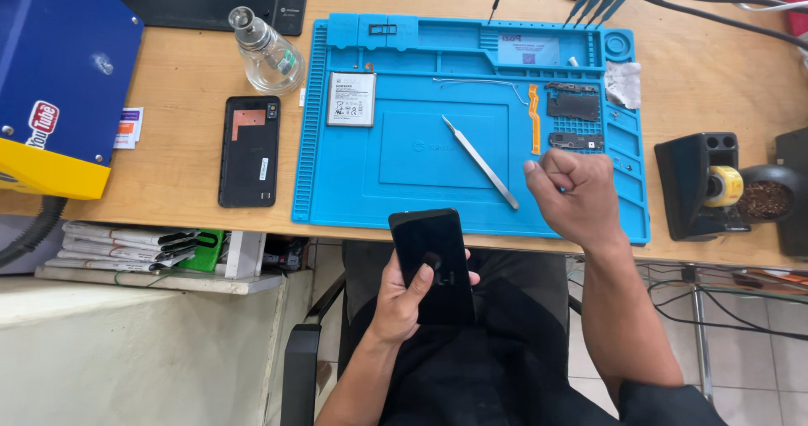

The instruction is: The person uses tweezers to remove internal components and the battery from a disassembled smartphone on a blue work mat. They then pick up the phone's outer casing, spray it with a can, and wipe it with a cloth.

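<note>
Within left hand (402, 295): black phone (433, 262)

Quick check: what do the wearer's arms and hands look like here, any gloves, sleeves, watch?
Both bare: left hand and right hand have no gloves, rings or watch visible. Forearms are uncovered with no sleeves showing up to the frame edge. Dark black clothing shows at the lap.

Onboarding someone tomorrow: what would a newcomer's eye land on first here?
First the bright blue repair mat in the middle of the wooden desk, with tweezers, a phone battery and small circuit parts laid out on it. Next the dark phone held in the left hand over the lap, while the right hand is a closed fist above the mat's front edge.
</note>
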